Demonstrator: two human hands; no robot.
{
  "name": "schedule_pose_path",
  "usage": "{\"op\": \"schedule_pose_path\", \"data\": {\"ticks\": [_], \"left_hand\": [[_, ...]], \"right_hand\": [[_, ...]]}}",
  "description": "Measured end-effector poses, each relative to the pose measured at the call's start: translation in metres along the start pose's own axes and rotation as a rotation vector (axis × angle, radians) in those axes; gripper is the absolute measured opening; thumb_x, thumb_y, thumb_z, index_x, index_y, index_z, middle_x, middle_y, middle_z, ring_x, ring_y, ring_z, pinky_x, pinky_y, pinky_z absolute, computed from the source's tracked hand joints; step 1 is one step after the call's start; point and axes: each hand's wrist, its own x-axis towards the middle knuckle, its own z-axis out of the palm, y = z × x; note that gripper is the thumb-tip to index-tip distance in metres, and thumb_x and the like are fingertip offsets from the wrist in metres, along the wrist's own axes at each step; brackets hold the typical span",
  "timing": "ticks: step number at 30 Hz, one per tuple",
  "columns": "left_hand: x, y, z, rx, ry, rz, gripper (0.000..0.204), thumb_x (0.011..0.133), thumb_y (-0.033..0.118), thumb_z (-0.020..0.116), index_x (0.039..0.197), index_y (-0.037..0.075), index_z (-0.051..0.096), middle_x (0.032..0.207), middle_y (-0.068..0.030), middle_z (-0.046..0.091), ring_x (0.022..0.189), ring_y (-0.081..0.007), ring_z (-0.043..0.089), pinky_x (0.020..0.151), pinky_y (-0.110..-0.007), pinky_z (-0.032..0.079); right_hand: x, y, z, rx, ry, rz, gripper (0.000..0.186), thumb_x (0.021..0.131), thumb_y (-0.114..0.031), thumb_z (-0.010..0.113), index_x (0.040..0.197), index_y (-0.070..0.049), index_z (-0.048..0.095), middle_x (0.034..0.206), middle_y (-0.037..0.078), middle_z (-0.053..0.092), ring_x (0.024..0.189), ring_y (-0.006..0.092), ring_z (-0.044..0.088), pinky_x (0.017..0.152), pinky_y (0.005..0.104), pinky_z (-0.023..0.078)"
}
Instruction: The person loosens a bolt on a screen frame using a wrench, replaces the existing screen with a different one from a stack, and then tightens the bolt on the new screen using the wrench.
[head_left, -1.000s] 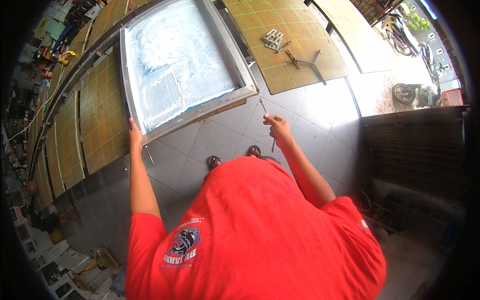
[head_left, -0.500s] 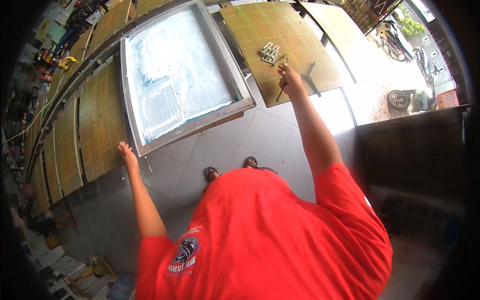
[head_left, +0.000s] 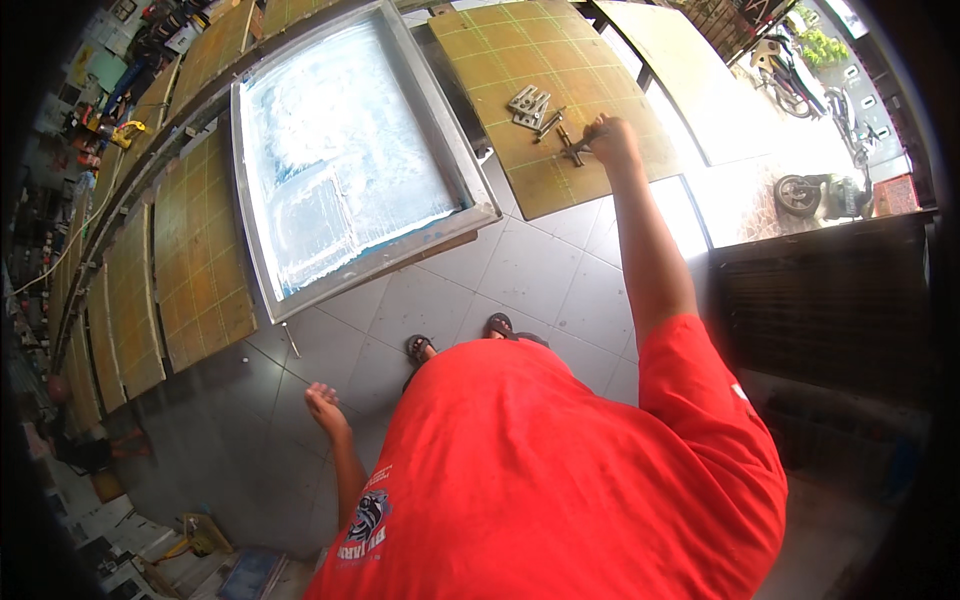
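The three-armed wrench (head_left: 576, 152) is over the worktop (head_left: 532, 187), right of the framed screen (head_left: 350, 130); the right hand (head_left: 614, 143) is clamped on it, hiding one part. The left hand (head_left: 325, 407), empty, fingers loosely curled, has free room before the screen's near edge. The screen's far end is cut off.

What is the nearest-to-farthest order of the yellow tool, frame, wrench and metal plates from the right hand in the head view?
From the right hand:
1. Wrench, in its grip.
2. Metal plates, just left on the same board.
3. Frame, farther left.
4. Yellow tool, far left.
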Motion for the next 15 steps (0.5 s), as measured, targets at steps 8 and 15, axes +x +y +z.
{"op": "schedule_pose_path", "data": {"ticks": [8,15], "left_hand": [[-0.047,-0.104,-0.039,0.324,-0.276,-0.406,0.06,0.093,0.055,0.029,0.117,0.003,0.047,0.104,-0.012,0.057,0.081,-0.0215,0.056,0.07,-0.034,0.042],[-0.076,-0.176,-0.088,0.417,-0.376,-0.538,0.064,0.091,0.055,0.029,0.123,0.002,0.044,0.107,-0.0157,0.057,0.083,-0.0234,0.055,0.07,-0.037,0.042]], "right_hand": [[0.071,0.002,0.002,-1.219,-0.02,-0.283,0.032,0.087,-0.02,0.053,0.107,0.004,0.05,0.09,0.016,0.058,0.08,0.0255,0.057,0.074,0.0369,0.047],[-0.012,-0.034,-0.079,-2.053,-0.39,-0.755,0.035,0.079,-0.01,0.05,0.113,-0.002,0.056,0.124,0.019,0.052,0.111,0.035,0.051,0.096,0.041,0.041]]}}
